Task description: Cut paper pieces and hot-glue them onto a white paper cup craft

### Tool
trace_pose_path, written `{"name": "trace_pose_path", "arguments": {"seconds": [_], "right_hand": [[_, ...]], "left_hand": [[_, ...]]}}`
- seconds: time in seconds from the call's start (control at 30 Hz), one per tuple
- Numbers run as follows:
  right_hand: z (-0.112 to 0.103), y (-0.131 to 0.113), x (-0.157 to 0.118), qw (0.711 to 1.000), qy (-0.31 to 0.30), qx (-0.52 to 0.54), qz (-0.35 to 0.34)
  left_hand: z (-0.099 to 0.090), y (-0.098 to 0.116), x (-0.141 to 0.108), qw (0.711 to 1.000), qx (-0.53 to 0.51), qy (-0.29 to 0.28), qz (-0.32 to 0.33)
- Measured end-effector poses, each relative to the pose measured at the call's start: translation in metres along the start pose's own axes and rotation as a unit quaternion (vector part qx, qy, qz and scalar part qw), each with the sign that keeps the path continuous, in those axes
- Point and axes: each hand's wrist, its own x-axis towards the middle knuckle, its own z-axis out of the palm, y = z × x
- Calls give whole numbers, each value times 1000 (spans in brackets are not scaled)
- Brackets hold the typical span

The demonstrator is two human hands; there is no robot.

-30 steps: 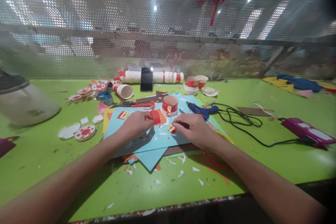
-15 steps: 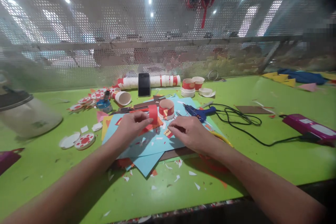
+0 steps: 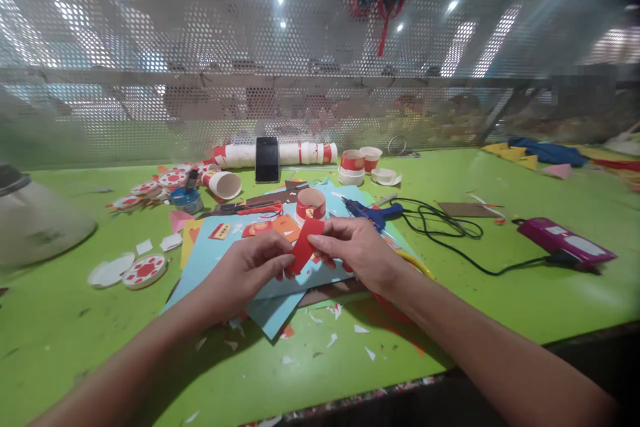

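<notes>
A small red paper piece [image 3: 306, 245] is held between both hands over the blue paper sheets [image 3: 200, 267]. My left hand [image 3: 253, 263] pinches its lower left edge. The fingers of my right hand [image 3: 353, 247] are closed on its upper right side. Just behind the piece stands a cut red and white paper cup ring [image 3: 311, 205]. Red-handled scissors [image 3: 260, 208] lie to the left of the ring, and a blue glue gun [image 3: 373, 213] lies to its right.
A phone [image 3: 267, 160] leans on a row of white cups [image 3: 293, 153] at the back. More cut cups [image 3: 353, 163], a blue jar [image 3: 186, 200], decorated discs [image 3: 145, 271], a purple power strip [image 3: 565, 240] with a black cable and a whitish container [image 3: 45, 223] surround the sheets.
My right hand has come onto the red piece, which now lies tilted between both hands. Before, only my left hand held it. The camera view has shifted slightly.
</notes>
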Motion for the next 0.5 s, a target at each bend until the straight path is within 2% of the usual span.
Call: {"name": "trace_pose_path", "arguments": {"seconds": [0.13, 0.27, 0.37, 0.5], "right_hand": [[2, -2, -1, 998, 47, -1, 30], [4, -1, -1, 997, 69, 24, 13], [7, 3, -1, 997, 72, 31, -6], [11, 8, -2, 998, 51, 31, -21]], "left_hand": [[1, 0, -1, 992, -116, 6, -54], [3, -1, -2, 975, -203, 4, -87], [6, -3, -3, 972, -217, 1, -94], [9, -4, -5, 976, -187, 26, -107]]}}
